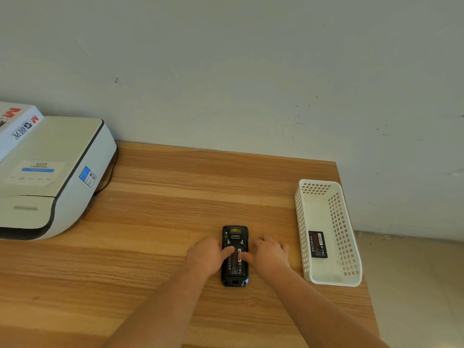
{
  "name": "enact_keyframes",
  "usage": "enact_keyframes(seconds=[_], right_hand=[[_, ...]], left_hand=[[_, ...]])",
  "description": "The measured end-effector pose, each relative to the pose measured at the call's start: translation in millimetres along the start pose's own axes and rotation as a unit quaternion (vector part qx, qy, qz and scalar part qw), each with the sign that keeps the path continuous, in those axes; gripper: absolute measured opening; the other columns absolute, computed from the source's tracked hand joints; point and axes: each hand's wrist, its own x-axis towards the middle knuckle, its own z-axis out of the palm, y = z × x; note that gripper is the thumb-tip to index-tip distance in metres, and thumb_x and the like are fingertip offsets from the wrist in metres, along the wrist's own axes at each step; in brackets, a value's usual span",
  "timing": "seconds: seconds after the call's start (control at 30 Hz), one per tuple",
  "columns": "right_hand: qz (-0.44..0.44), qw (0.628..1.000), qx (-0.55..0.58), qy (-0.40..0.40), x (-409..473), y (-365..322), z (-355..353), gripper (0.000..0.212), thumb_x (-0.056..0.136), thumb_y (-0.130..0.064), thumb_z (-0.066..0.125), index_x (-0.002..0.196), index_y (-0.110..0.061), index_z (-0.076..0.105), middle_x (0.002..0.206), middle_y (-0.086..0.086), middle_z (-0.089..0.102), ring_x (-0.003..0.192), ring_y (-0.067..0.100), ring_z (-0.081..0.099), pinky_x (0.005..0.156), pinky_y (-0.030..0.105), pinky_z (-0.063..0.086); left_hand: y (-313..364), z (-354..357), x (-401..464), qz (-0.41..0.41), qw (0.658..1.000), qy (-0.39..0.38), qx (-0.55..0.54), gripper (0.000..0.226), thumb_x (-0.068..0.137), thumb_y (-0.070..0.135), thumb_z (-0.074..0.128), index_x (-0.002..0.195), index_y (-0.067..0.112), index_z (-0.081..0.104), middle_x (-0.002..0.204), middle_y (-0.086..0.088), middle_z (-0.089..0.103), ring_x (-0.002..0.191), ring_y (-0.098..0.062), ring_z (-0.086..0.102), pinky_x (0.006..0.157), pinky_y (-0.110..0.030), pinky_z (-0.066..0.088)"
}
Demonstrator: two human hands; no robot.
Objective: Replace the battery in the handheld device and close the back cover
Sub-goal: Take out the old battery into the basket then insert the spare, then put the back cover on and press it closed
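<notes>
A black handheld device [235,232] lies face down on the wooden table [163,197], its back uncovered. A black battery [233,269] with a red label sits in its compartment. My left hand [204,257] rests against the device's left side, thumb pressing on the battery's upper part. My right hand [270,254] lies on the right side with fingers spread on the table, and its thumb also presses the battery. A second black battery [318,244] lies inside the white basket [334,282] to the right. No back cover is in view.
A white printer [50,177] fills the table's left side, with a white box [15,126] on top and a black cable behind it. The basket stands near the table's right edge. A grey wall runs along the table's far edge.
</notes>
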Motion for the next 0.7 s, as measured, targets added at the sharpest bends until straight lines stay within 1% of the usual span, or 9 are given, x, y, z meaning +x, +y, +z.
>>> enact_keyframes(seconds=[0.17, 0.3, 0.4, 0.47, 0.5, 0.57, 0.6, 0.67, 0.7], right_hand=[[0.006, 0.999, -0.043, 0.022, 4.3, -3.7, 3.6, 0.048, 0.089, -0.062, 0.049, 0.118, -0.025, 0.061, 0.130, -0.001, 0.051, 0.125, 0.020, 0.040, 0.101, 0.043, 0.026], [-0.001, 0.998, -0.052, 0.043, 0.4, -2.3, 4.2, 0.050, 0.090, -0.063, 0.045, 0.117, -0.024, 0.061, 0.126, -0.001, 0.051, 0.121, 0.021, 0.042, 0.100, 0.042, 0.028], [0.011, 0.996, 0.046, 0.072, -5.4, 7.0, -1.2, 0.045, 0.095, -0.056, 0.043, 0.123, -0.024, 0.057, 0.130, 0.000, 0.047, 0.122, 0.020, 0.041, 0.104, 0.038, 0.033], [0.023, 0.992, 0.098, 0.078, -9.1, 15.4, -5.6, 0.041, 0.095, -0.044, 0.051, 0.129, -0.022, 0.051, 0.135, 0.002, 0.043, 0.123, 0.020, 0.040, 0.103, 0.035, 0.039], [0.024, 0.993, 0.098, 0.067, -10.3, 18.6, -7.0, 0.044, 0.093, -0.038, 0.056, 0.133, -0.021, 0.047, 0.139, 0.003, 0.039, 0.125, 0.021, 0.039, 0.103, 0.035, 0.041], [0.020, 0.998, 0.055, 0.027, -11.0, 22.9, -8.1, 0.060, 0.087, -0.025, 0.066, 0.140, -0.020, 0.038, 0.144, 0.006, 0.032, 0.128, 0.024, 0.037, 0.102, 0.035, 0.042], [0.017, 1.000, 0.025, 0.009, -11.0, 24.1, -9.4, 0.068, 0.083, -0.021, 0.069, 0.141, -0.019, 0.035, 0.145, 0.006, 0.029, 0.128, 0.025, 0.036, 0.102, 0.035, 0.043], [0.011, 0.999, -0.047, -0.013, -10.3, 25.4, -14.8, 0.075, 0.079, -0.019, 0.073, 0.142, -0.018, 0.032, 0.144, 0.007, 0.027, 0.129, 0.027, 0.034, 0.101, 0.037, 0.043], [0.010, 0.996, -0.088, -0.019, -9.6, 25.9, -17.0, 0.075, 0.078, -0.019, 0.073, 0.141, -0.017, 0.032, 0.143, 0.009, 0.028, 0.128, 0.027, 0.034, 0.101, 0.037, 0.043]], left_hand=[[3.6, 0.8, 8.4, 0.000, 0.999, 0.021, 0.027, 0.030, 0.090, 0.054, 0.055, 0.093, 0.025, 0.063, 0.086, 0.006, 0.064, 0.084, -0.016, 0.062, 0.085, -0.040, 0.051], [3.6, 2.0, 7.9, 0.002, 0.997, 0.033, 0.070, 0.034, 0.090, 0.056, 0.054, 0.091, 0.024, 0.063, 0.085, 0.005, 0.065, 0.083, -0.016, 0.062, 0.083, -0.038, 0.051], [2.2, 0.3, 3.4, 0.019, 0.994, 0.051, 0.094, 0.041, 0.090, 0.063, 0.048, 0.089, 0.024, 0.062, 0.084, 0.006, 0.064, 0.083, -0.015, 0.060, 0.084, -0.037, 0.046], [-0.7, 1.8, -1.6, 0.025, 0.996, 0.055, 0.058, 0.043, 0.090, 0.065, 0.044, 0.082, 0.025, 0.059, 0.081, 0.007, 0.062, 0.078, -0.013, 0.059, 0.084, -0.037, 0.046], [-2.2, 3.3, -5.0, 0.024, 0.997, 0.055, 0.040, 0.043, 0.090, 0.065, 0.045, 0.080, 0.025, 0.057, 0.079, 0.008, 0.061, 0.076, -0.012, 0.058, 0.083, -0.036, 0.047], [-3.9, 7.3, -12.9, 0.022, 0.998, 0.051, 0.021, 0.041, 0.090, 0.064, 0.047, 0.078, 0.026, 0.055, 0.078, 0.008, 0.060, 0.074, -0.010, 0.058, 0.079, -0.034, 0.050], [-4.2, 9.3, -16.3, 0.020, 0.999, 0.048, 0.007, 0.040, 0.090, 0.062, 0.048, 0.076, 0.026, 0.054, 0.077, 0.008, 0.060, 0.072, -0.010, 0.058, 0.074, -0.031, 0.051], [-4.6, 12.4, -21.8, 0.020, 0.998, 0.038, -0.035, 0.037, 0.091, 0.058, 0.050, 0.076, 0.024, 0.054, 0.077, 0.007, 0.060, 0.069, -0.010, 0.057, 0.064, -0.028, 0.047], [-5.6, 13.4, -23.8, 0.019, 0.998, 0.035, -0.054, 0.035, 0.092, 0.055, 0.051, 0.078, 0.024, 0.054, 0.077, 0.006, 0.061, 0.069, -0.010, 0.057, 0.061, -0.027, 0.046]])
